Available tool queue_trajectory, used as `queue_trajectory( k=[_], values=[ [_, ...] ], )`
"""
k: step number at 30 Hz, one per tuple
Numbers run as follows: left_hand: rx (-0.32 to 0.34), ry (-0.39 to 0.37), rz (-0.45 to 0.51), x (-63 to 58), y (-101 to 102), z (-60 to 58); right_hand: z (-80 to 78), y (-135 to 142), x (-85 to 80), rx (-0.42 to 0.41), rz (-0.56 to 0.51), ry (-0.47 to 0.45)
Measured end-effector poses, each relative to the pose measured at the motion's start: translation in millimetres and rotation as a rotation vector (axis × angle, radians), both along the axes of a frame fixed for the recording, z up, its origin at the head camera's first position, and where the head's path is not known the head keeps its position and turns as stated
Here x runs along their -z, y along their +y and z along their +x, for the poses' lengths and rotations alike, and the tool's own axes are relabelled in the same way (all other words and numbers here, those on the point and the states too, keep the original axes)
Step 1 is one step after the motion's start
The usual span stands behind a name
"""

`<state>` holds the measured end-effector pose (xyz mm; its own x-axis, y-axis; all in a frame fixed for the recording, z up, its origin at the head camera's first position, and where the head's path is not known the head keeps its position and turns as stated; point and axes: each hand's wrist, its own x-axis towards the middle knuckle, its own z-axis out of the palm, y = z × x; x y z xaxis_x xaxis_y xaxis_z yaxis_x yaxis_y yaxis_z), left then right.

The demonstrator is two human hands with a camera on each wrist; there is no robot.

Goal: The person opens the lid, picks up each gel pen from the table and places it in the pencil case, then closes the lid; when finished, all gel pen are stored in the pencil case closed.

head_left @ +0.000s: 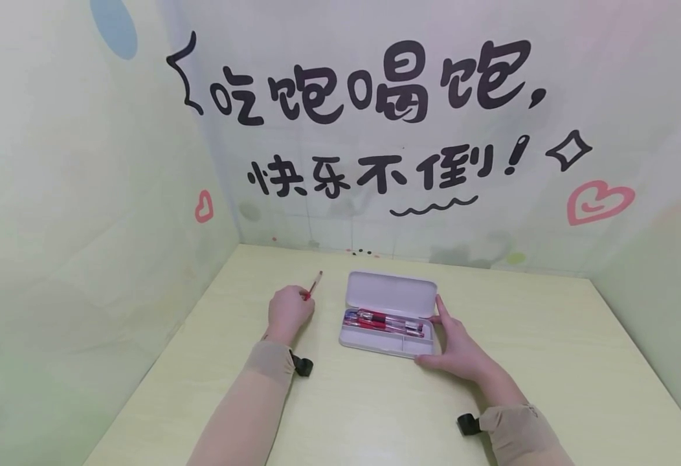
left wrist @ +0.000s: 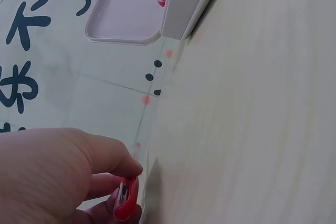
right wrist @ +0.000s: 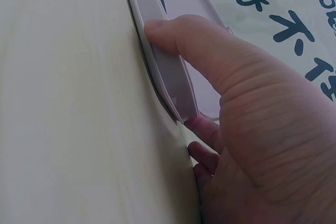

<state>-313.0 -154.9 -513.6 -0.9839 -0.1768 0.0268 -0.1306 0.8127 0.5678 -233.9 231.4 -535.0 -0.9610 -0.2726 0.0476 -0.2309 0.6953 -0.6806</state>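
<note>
My left hand (head_left: 290, 315) pinches a red pen (head_left: 315, 283) above the left part of the table, its clear barrel pointing away from me. In the left wrist view, the pen's red end (left wrist: 126, 198) shows between thumb and fingers. A pale lilac pencil case (head_left: 369, 340) lies with its lid (head_left: 391, 291) tipped back. Several red and dark pens (head_left: 381, 321) lie in its rear compartment. My right hand (head_left: 459, 349) grips the case's right end, thumb at the front edge and fingers round the far side. In the right wrist view, the thumb (right wrist: 173, 32) presses the case's wall.
The light wood-patterned table (head_left: 375, 414) meets a printed backdrop (head_left: 317, 220) with black writing at the back. Pale sheets (head_left: 84, 259) also stand along the left and right sides. A black wrist mount (head_left: 302, 366) sits on each sleeve.
</note>
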Motion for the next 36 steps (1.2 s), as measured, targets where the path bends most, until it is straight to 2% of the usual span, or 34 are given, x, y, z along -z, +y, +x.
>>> queue_trajectory(
  k=[3,7,12,16,20,26,30,36],
  values=[
    [-0.002,0.033,0.027,-2.0,2.5,-2.2,0.4,0.3,-0.8,0.000,0.004,0.002],
    [0.019,0.108,0.056,-10.4,11.7,-2.1,0.3,1.0,-3.2,-0.004,0.001,0.007],
    [0.112,0.221,0.098,-23.7,31.7,5.5,-0.5,2.0,-6.7,-0.004,0.004,0.019],
    [0.207,0.253,0.100,-32.0,49.2,14.4,-1.6,1.6,-7.8,-0.004,0.000,0.019],
    [0.305,0.251,0.015,-34.0,65.0,21.2,-3.2,-0.5,-6.2,-0.007,-0.008,0.013],
    [0.491,0.248,-0.194,-25.4,88.3,29.5,-2.7,-2.5,-2.3,-0.013,-0.007,-0.008],
    [0.606,0.242,-0.304,-25.3,103.4,35.2,0.0,-1.3,-2.6,0.002,0.001,-0.014],
    [0.691,0.202,-0.416,-27.5,116.8,38.4,2.3,0.5,-3.5,-0.002,-0.001,-0.009]
  ],
)
